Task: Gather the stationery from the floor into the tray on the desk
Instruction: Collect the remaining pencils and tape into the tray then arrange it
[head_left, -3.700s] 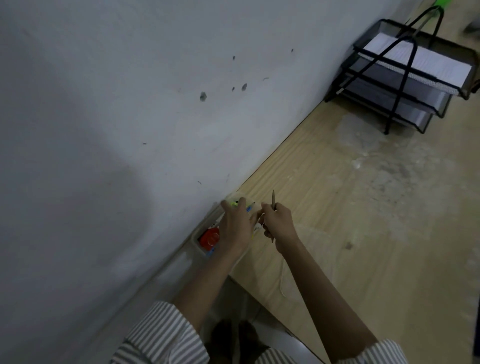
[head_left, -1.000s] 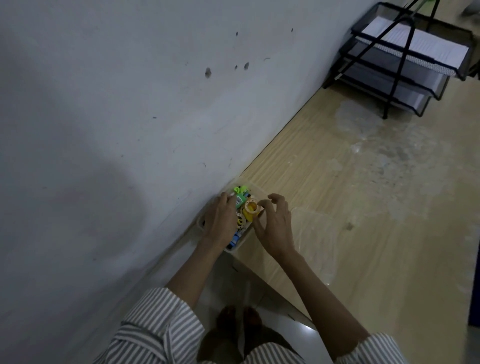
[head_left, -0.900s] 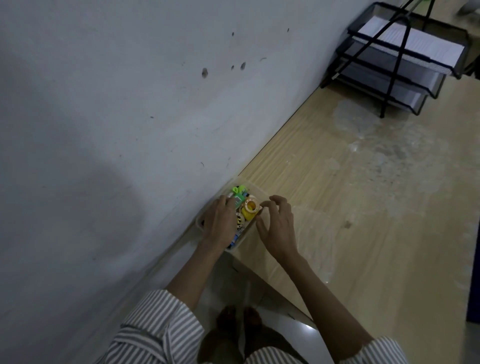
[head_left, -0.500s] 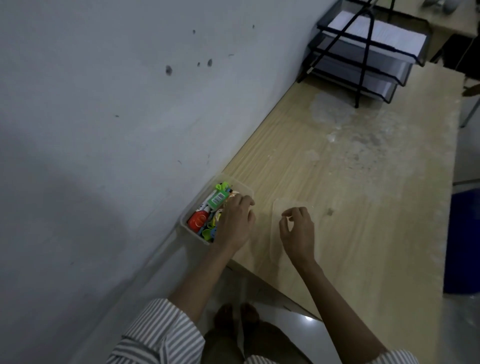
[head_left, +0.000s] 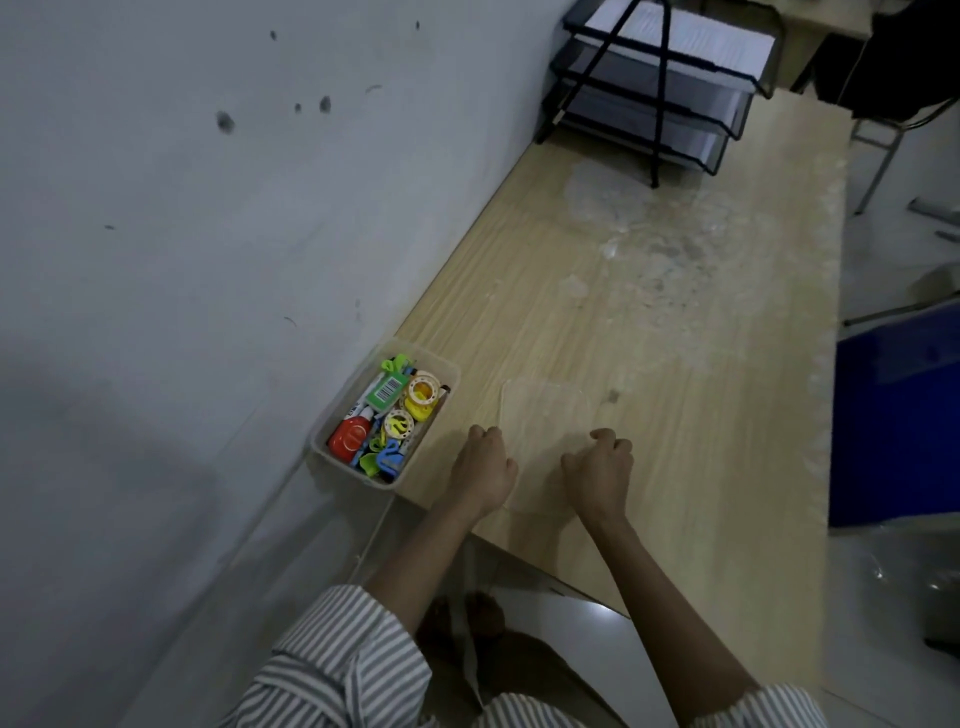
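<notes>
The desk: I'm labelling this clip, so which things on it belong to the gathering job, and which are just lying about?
Belongs to the job:
- clear tray at the desk's wall-side corner
- stationery inside it: tape rolls, clips, a red-capped item
- clear lid flat beside the tray, both hands at its near edge

Just lying about:
- black paper rack at the far end
- pale stains on the desk

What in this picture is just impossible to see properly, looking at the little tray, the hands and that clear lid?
Head view, the only one:
- Tray: lower items hidden under the green tag and tape rolls.
- Clear lid: near edge hidden by both hands; whether fingers pinch it is unclear.
- Left hand and right hand: curled fingertips hidden by knuckles.
- Floor: leftover stationery hidden by the desk.
- Wire paper rack: top cut off by the frame edge.
</notes>
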